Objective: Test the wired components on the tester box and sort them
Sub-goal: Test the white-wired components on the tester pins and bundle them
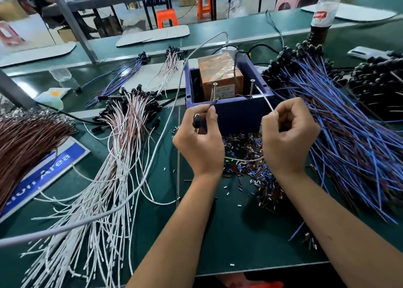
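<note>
— So, what are the hands holding?
— The left hand [199, 135] pinches a black-headed component [197, 120], its brown lead up at the left screw [214, 92]. The right hand [287, 132] is curled round the white lead [265, 100], near the right screw [252, 88].
— And the tester box [229, 97]?
— On the green desk [218, 233], just beyond both hands, between the white-wired pile [104, 178] and the blue-wired pile [349, 135].

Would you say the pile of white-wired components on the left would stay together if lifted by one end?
Probably not. The white-wired components lie loose and fanned out, unbundled, so strands would likely slip free. Their thin wires curve limply on the green mat, suggesting they would droop and tangle.
</note>
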Tool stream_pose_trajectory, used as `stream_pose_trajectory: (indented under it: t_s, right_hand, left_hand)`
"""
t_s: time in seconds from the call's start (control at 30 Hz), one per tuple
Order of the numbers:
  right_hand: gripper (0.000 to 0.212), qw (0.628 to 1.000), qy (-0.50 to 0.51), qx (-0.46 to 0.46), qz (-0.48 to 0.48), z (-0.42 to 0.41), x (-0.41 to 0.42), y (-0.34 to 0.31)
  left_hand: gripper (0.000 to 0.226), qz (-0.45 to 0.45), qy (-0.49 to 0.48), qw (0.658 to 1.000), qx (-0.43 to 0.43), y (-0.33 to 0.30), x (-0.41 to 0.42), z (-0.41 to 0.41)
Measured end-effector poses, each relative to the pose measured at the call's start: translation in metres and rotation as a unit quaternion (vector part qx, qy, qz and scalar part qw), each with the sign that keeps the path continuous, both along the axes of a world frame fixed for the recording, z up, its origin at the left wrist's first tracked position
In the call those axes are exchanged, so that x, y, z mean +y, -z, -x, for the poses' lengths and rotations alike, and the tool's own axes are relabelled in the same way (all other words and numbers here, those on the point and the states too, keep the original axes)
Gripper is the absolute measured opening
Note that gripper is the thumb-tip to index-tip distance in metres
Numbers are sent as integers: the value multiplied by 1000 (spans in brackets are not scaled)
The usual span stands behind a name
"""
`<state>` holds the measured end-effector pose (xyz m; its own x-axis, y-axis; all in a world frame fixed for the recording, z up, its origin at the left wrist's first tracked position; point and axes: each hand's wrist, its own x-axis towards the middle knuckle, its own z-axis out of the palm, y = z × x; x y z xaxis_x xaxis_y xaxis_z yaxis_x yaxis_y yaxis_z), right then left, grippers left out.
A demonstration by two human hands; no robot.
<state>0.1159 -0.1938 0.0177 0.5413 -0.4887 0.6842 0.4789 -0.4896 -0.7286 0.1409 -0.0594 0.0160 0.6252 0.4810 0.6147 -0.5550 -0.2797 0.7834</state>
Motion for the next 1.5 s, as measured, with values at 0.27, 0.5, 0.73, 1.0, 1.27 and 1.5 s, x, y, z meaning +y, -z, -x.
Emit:
stream_pose_trajectory:
  t_s: [0.27, 0.5, 0.73, 1.0, 1.27, 1.5]
  right_hand:
    - [11, 999, -24, -11, 37, 1, 3, 0]
    - [11, 999, -32, -6, 35, 0, 3, 0]
    - [12, 1000, -16, -1, -4, 4, 1, -2]
    - [14, 991, 75, -4, -114, 21, -57, -30]
    - [33, 914, 379, 135, -55, 106, -213, -56]
    - [48, 887, 347, 220, 211, 152, -253, -76]
  left_hand:
    - [13, -24, -25, 999, -2, -3, -2, -2]
    - [18, -32, -32, 999, 10, -9, -2, 3]
    - [14, 61, 16, 998, -20, -16, -4, 11]
    - [17, 34, 159, 986, 39, -65, -76, 26]
    - [22, 7, 454, 837, 307, -116, -234, 6]
    - [16, 53, 586, 705, 396, -127, -356, 53]
